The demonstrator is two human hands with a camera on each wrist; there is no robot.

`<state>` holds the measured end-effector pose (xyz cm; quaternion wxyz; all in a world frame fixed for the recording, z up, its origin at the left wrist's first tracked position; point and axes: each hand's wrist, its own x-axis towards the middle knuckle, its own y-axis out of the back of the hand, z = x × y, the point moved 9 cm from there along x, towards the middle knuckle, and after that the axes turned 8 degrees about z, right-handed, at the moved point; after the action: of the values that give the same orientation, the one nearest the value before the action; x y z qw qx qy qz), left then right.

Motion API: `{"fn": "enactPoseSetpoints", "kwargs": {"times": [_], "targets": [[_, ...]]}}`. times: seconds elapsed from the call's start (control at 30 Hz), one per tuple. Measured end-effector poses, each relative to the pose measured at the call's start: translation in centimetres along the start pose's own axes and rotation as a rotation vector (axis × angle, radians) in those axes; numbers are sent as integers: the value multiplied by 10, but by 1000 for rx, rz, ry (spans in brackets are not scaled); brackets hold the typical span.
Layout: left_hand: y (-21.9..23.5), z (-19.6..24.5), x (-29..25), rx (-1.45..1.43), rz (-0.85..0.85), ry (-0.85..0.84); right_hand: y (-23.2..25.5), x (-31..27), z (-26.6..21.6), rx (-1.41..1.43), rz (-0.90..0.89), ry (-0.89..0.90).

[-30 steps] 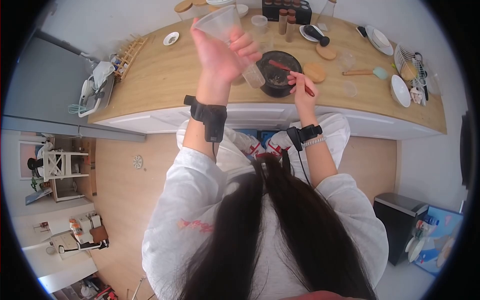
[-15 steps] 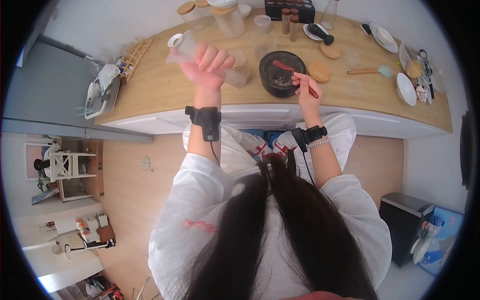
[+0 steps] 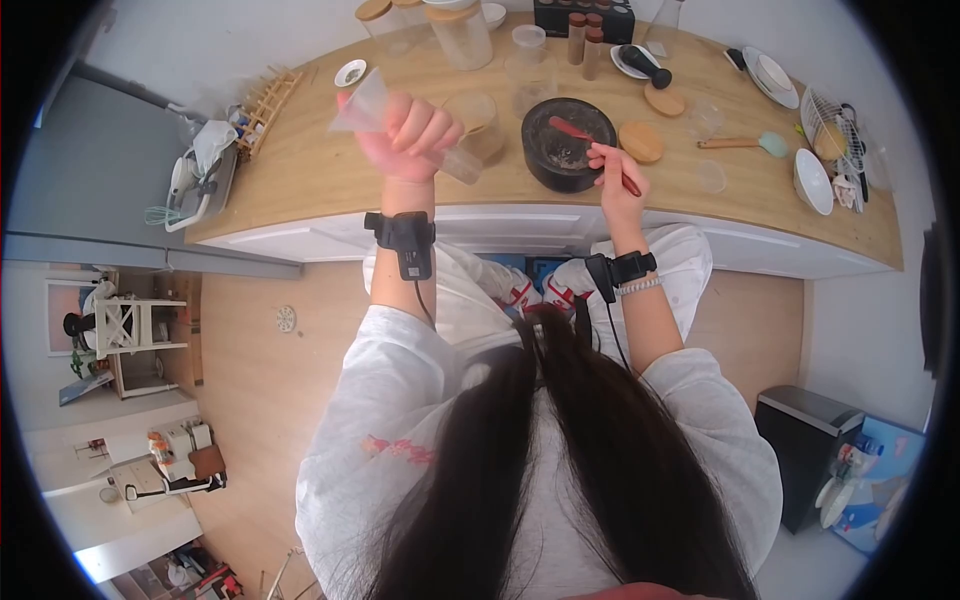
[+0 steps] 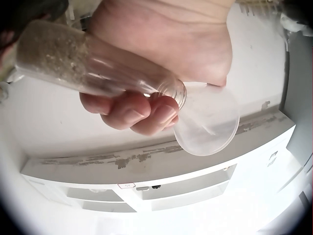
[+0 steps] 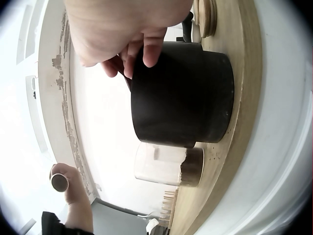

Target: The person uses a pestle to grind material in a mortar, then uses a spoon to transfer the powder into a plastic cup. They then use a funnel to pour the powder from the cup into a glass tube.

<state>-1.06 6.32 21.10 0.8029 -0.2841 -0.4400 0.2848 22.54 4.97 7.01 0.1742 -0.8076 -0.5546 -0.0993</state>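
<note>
My left hand (image 3: 408,140) is raised over the counter, left of the black mortar (image 3: 543,170). Its fingers curl round a clear tube (image 4: 54,56) partly filled with ground brownish material. A translucent funnel (image 4: 208,122) sits at the tube's mouth, tilted, its wide end to the left in the head view. My right hand (image 3: 622,182) holds a small red spatula (image 3: 572,128) by its handle, the blade over the mortar's opening. Dark ground bits lie inside the mortar. Beside it stands a clear jar (image 5: 156,164) with brown powder at the bottom.
A round wooden lid (image 3: 641,142) lies right of the mortar. Behind it a black pestle (image 3: 648,68) rests on a white dish. Brown-capped tubes (image 3: 577,42) and tall jars (image 3: 463,40) line the back. Farther right are a spatula (image 3: 745,143) and a white bowl (image 3: 812,180).
My left hand has moved left, away from the mortar, with the tube and funnel, and the funnel's wide end has swung to the left. The right hand stays at the mortar with the spatula.
</note>
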Motion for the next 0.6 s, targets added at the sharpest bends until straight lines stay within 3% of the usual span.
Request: {"fn": "enactPoseSetpoints", "kwargs": {"times": [0.07,0.27,0.37,0.47,0.6], "targets": [[2,-2,0,98,67,27,0,0,0,-2,-3,-1],[40,14,-21,711,666,66,0,0,0,3,-10,13],[54,26,-36,722,813,-79,0,-1,0,0,-13,19],[61,29,-49,644,695,-214,0,0,-1,-3,-14,29],[80,16,-72,725,767,-312,0,-1,1,0,-12,30]]}}
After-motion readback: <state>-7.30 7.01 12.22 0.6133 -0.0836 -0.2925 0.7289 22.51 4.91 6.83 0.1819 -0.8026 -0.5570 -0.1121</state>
